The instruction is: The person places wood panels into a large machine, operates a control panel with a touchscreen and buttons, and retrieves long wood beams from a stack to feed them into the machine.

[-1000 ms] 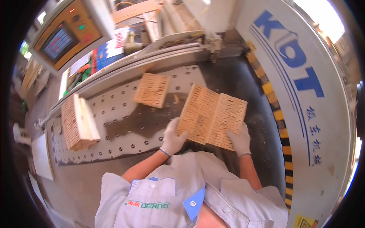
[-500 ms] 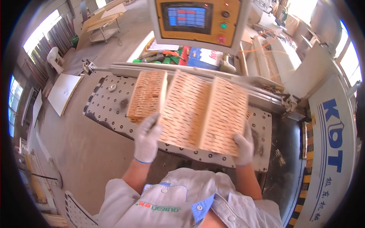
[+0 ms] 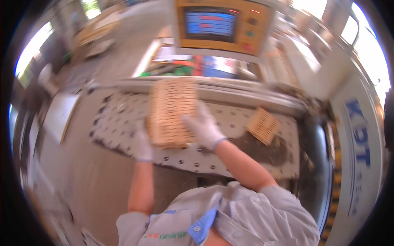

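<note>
I see a pale perforated bed (image 3: 226, 123); slotted wooden panel (image 3: 263, 126) flat on it, dark patch (image 3: 258, 154) alongside; slotted stack (image 3: 173, 112), blurred, seems resting there too.

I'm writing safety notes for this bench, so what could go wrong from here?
The left hand and right hand flank the slotted wooden stack, so uneven pressure might make its pieces slide. The loose slotted piece lies near the right forearm, which might nudge it across the perforated table.
</note>
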Demonstrator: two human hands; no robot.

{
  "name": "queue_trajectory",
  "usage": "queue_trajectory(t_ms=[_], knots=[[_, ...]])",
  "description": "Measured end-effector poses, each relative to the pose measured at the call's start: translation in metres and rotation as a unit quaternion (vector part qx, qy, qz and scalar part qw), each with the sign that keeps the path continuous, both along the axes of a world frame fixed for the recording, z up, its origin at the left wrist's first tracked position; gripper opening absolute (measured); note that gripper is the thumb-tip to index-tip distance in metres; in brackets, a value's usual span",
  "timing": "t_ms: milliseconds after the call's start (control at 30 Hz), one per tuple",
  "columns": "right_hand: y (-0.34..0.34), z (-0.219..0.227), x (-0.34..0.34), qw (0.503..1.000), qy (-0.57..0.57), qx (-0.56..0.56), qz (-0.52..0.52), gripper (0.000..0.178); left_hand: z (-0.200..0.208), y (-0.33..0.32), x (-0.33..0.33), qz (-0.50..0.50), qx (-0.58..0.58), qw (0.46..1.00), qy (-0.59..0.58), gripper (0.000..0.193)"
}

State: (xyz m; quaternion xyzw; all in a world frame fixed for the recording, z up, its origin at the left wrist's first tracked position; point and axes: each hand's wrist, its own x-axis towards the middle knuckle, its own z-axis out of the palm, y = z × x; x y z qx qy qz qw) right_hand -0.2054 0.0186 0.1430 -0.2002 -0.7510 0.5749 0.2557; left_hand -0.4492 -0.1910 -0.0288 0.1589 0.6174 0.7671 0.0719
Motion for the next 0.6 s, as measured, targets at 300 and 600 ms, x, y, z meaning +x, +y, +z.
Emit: queue_trajectory(t_ms=[300, 600], knots=[[0.183, -0.146, 0.224, 0.925, -0.063, 0.03, -0.373, 0.061, 0.108, 0.049, 0.18, 0.107, 0.016, 0.761, 0.64, 0.051], [0.327, -0.211, 0.587, 0.685, -0.388, 0.203, -0.582, 0.087, -0.019, 0.244, 0.378, -0.321, -0.173, 0.768, 0.526, 0.066]])
